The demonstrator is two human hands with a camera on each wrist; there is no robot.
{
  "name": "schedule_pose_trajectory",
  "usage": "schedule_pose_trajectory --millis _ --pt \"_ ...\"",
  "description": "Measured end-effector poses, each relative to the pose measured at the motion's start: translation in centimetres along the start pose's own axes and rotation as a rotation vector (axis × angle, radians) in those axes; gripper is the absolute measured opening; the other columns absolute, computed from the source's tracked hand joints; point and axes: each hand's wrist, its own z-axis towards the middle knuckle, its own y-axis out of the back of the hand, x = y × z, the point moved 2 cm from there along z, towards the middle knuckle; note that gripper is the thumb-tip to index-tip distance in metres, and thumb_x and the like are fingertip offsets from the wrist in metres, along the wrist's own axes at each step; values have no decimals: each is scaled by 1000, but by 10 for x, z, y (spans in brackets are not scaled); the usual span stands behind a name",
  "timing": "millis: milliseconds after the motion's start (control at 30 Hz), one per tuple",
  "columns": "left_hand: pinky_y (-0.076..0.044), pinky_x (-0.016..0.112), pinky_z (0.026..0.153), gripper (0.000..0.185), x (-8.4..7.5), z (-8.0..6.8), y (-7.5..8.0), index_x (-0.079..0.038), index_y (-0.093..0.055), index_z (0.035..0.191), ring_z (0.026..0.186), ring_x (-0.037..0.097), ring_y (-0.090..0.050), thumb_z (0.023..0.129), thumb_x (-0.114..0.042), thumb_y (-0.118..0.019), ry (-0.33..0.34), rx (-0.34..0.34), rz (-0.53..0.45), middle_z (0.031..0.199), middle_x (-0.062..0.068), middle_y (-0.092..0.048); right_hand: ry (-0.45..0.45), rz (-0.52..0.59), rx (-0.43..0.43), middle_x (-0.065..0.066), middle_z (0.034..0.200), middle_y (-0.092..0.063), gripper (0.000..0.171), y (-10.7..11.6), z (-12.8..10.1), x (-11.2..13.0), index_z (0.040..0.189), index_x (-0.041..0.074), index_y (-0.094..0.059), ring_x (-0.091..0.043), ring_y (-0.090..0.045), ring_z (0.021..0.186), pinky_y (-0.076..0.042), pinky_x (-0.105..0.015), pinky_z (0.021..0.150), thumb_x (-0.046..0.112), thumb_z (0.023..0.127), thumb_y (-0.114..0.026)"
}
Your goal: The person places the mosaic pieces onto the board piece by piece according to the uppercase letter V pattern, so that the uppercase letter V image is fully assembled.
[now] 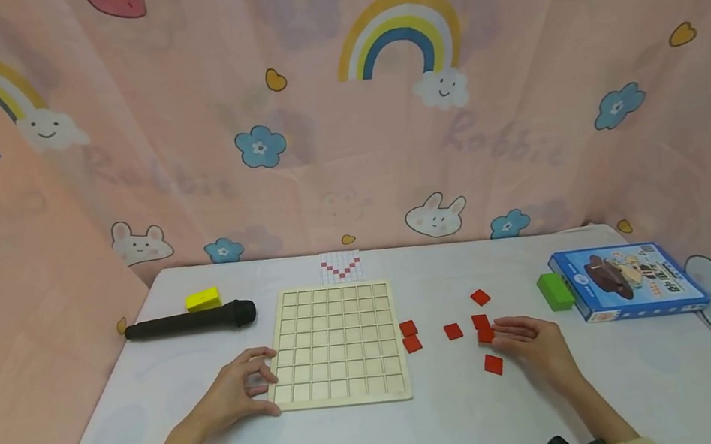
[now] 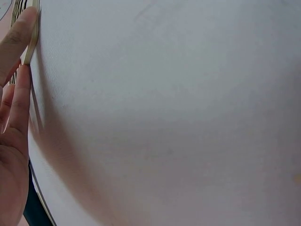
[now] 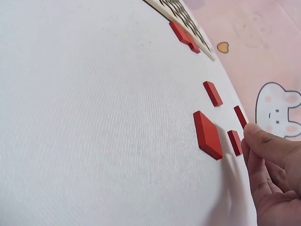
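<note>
A pale wooden grid board (image 1: 346,400) lies flat in the middle of the white table, its cells bare. My left hand (image 1: 263,380) grips its left edge, with curled fingers on the rim and the thumb at the near corner; the left wrist view shows fingertips (image 2: 21,28) against the board edge (image 2: 32,40). Several red square tiles lie loose to the right of the board. My right hand (image 1: 504,334) rests there with its fingers stretched out, the tips touching one red tile (image 1: 486,335) (image 3: 234,142). Another tile (image 1: 493,364) (image 3: 207,134) lies just beside that hand.
A black cylinder (image 1: 191,322) and a yellow block (image 1: 202,299) lie at the back left. A small pattern card (image 1: 340,266) sits behind the board. At the right are a green block (image 1: 555,291) and a blue box (image 1: 626,281). Pink patterned cloth walls the table in.
</note>
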Motion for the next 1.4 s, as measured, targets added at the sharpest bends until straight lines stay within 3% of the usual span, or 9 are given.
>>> schedule_pose_trajectory --millis 333,567,1000,1400 --pt "-56 21 84 39 -2 -1 1 -10 -63 85 123 43 -44 58 -19 -90 -12 2 8 136 16 -44 5 91 31 -14 118 -66 44 -19 -3 13 127 2 -58 -21 -65 105 -55 -18 83 16 87 -72" --pt "-56 22 84 39 -2 0 1 -10 -63 85 123 43 -44 59 -19 -90 -15 5 5 135 15 -44 33 129 25 -15 115 -67 38 -33 -6 20 124 0 -60 -19 -66 102 -53 -18 85 9 88 -70" --pt "-56 22 84 38 0 1 1 -11 -63 84 124 42 -44 59 -20 -90 1 3 25 136 14 -44 56 186 16 -15 111 -68 36 -54 -10 29 118 -3 -63 -18 -68 97 -55 -18 81 6 85 -72" --pt "-56 22 84 39 0 1 0 -11 -62 82 124 42 -44 57 -20 -91 13 1 24 137 15 -45 75 196 -7 -14 108 -69 33 -76 -8 33 114 1 -66 -22 -69 95 -56 -23 84 4 82 -75"
